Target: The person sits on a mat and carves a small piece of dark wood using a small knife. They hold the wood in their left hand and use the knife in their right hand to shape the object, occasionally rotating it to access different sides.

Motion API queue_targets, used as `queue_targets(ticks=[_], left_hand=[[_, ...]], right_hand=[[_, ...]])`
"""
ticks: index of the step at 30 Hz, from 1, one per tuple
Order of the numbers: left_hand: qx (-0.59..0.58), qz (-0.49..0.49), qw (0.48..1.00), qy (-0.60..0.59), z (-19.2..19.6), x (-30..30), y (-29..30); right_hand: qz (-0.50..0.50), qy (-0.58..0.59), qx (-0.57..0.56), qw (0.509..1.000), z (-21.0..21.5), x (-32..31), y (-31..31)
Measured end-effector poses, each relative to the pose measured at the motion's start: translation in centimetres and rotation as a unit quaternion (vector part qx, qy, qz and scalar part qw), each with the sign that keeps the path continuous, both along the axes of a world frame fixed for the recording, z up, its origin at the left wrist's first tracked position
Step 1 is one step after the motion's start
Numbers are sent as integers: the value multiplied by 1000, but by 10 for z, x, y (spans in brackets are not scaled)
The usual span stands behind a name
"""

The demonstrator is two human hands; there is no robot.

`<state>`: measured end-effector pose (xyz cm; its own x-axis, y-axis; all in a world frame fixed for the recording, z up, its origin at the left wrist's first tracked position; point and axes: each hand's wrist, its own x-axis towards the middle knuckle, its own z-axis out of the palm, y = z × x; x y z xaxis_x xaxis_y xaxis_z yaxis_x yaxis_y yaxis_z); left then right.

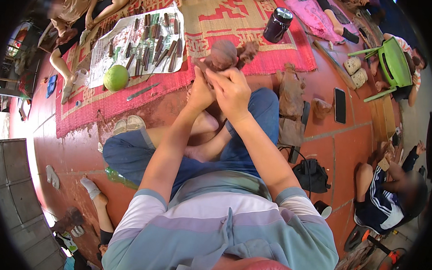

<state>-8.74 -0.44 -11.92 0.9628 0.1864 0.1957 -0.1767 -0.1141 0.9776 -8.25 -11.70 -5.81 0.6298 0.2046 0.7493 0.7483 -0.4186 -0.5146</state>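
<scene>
In front of my crossed legs is a brown carved figure (pixel 223 54) with a round, smooth head and a rough, knobbly part reaching to the right. My left hand (pixel 201 92) is closed against its near left side, thumb upward. Close beside it, my right hand (pixel 231 91) has its fingers bent and pressed together at the figure's near side. Whether a small tool sits in the right fingers is hidden. Beyond my left hand, several chisels (pixel 158 43) with dark handles lie on a printed paper sheet (pixel 100 57). A green round fruit (pixel 116 78) rests at the sheet's near edge.
A black lidded flask (pixel 277 25) stands on the red patterned mat (pixel 220 26). Right of my knee lie rough brown blocks (pixel 291 92), a phone (pixel 340 105) and a black bag (pixel 312 175). A flat blade (pixel 142 91) is near the mat's edge. Other people sit around.
</scene>
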Motion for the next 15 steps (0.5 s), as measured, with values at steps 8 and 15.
queue_targets(ticks=[8, 15], left_hand=[[114, 49, 991, -42, 5, 2, -3], [9, 16, 998, -58, -10, 4, 0]], right_hand=[[32, 57, -3, 998, -48, -21, -72], [23, -13, -8, 1000, -8, -4, -13]])
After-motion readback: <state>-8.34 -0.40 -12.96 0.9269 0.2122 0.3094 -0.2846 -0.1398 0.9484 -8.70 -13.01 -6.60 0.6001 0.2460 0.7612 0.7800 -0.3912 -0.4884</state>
